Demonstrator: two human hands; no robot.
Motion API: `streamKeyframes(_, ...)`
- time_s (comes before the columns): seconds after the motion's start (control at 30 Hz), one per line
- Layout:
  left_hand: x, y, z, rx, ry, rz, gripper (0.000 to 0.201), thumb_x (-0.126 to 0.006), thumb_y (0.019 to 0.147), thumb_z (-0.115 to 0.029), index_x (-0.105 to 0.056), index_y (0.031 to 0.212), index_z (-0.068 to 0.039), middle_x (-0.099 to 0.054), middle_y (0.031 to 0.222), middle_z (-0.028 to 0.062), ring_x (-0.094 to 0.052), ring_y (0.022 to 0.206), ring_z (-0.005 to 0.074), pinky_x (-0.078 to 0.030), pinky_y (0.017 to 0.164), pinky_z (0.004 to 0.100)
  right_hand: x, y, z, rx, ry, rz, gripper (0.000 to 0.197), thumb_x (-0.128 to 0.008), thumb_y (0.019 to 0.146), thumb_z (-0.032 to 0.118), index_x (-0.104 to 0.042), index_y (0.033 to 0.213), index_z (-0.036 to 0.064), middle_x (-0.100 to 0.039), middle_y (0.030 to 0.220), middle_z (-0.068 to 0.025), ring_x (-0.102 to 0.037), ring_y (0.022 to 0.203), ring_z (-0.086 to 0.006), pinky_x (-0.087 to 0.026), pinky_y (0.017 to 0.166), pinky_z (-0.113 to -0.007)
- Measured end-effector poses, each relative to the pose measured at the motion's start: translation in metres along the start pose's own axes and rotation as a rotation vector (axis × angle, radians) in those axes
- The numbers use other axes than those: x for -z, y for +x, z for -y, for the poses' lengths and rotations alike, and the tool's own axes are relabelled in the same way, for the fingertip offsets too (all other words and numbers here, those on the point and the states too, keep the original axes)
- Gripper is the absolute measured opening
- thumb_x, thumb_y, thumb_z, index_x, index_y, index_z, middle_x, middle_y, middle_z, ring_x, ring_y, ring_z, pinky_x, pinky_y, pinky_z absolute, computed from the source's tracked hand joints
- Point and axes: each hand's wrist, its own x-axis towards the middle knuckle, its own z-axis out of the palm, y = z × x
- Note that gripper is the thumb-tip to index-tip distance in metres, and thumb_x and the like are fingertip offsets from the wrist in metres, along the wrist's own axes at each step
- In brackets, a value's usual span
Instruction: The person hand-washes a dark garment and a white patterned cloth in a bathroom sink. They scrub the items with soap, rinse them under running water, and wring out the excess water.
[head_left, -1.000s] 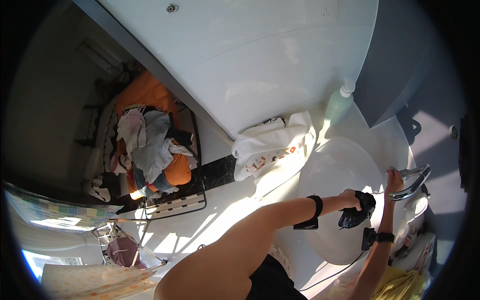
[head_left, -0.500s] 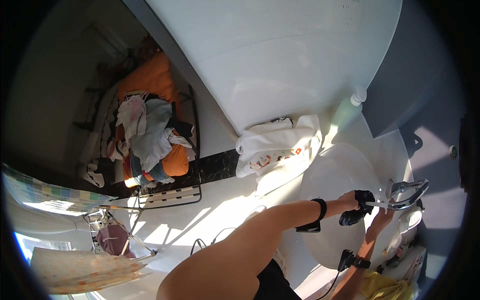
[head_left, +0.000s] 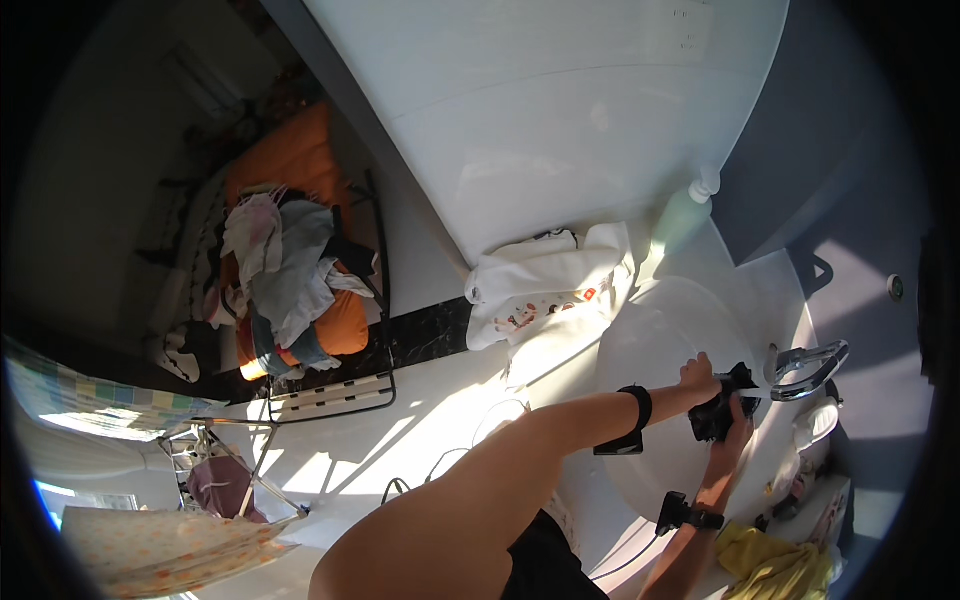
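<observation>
A dark, wet-looking black cloth (head_left: 712, 412) is bunched over the white washbasin (head_left: 640, 470). My left hand (head_left: 697, 384) reaches in from the left with fingers closed on the upper left side of the cloth. From below, my right hand (head_left: 738, 432) grips the cloth's right side, its fingers partly hidden by the fabric. A chrome faucet (head_left: 812, 370) stands just right of the hands, and what looks like a thin stream of water runs from it onto the cloth.
A pale green pump bottle (head_left: 683, 218) and a folded white printed garment (head_left: 545, 285) lie beyond the basin. Yellow cloth (head_left: 770, 562) rests at lower right. Left, clothes (head_left: 300, 260) are piled on an orange-covered folding bed, near a drying rack (head_left: 235, 450).
My right hand has come away from the faucet, moving left onto the black cloth. The cloth is now held between both hands, and the view has shifted slightly.
</observation>
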Motion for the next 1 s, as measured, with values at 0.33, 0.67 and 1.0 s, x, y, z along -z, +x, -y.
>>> streamKeyframes(0.33, 0.033, -0.039, -0.027, 0.163, -1.101, 0.868, 0.059, -0.045, 0.079, -0.068, -0.054, 0.095, -0.011, -0.056, 0.087, 0.0008, -0.053, 0.085, 0.0117, -0.046, 0.073, 0.0284, -0.054, -0.059, 0.009, 0.318, -0.355, 0.149, 0.041, -0.047, 0.093, 0.032, -0.036, 0.122, 0.0052, -0.039, 0.121, -0.0073, -0.038, 0.114, -0.0215, -0.030, 0.097, -0.034)
streamKeyframes(0.67, -0.023, -0.024, -0.027, 0.101, -0.825, 0.328, 0.042, -0.035, 0.094, -0.037, -0.057, 0.104, -0.002, -0.059, 0.087, 0.0054, -0.054, 0.088, 0.0155, -0.044, 0.073, 0.0321, -0.047, -0.019, 0.011, 0.686, -0.750, -0.115, 0.031, -0.046, 0.090, 0.019, -0.051, 0.103, -0.0087, -0.043, 0.105, -0.0168, -0.050, 0.098, -0.0256, -0.041, 0.081, -0.037)
streamKeyframes(1.0, -0.024, 0.002, -0.004, -0.217, -0.362, 0.227, 0.053, -0.061, 0.072, -0.003, -0.040, 0.120, -0.001, -0.053, 0.103, 0.0134, -0.053, 0.096, 0.0230, -0.043, 0.083, 0.0358, -0.013, 0.011, 0.002, 0.065, -0.132, -0.077, 0.023, -0.047, 0.089, 0.021, -0.046, 0.106, 0.0048, -0.055, 0.092, -0.0088, -0.058, 0.081, -0.0183, -0.050, 0.068, -0.031)
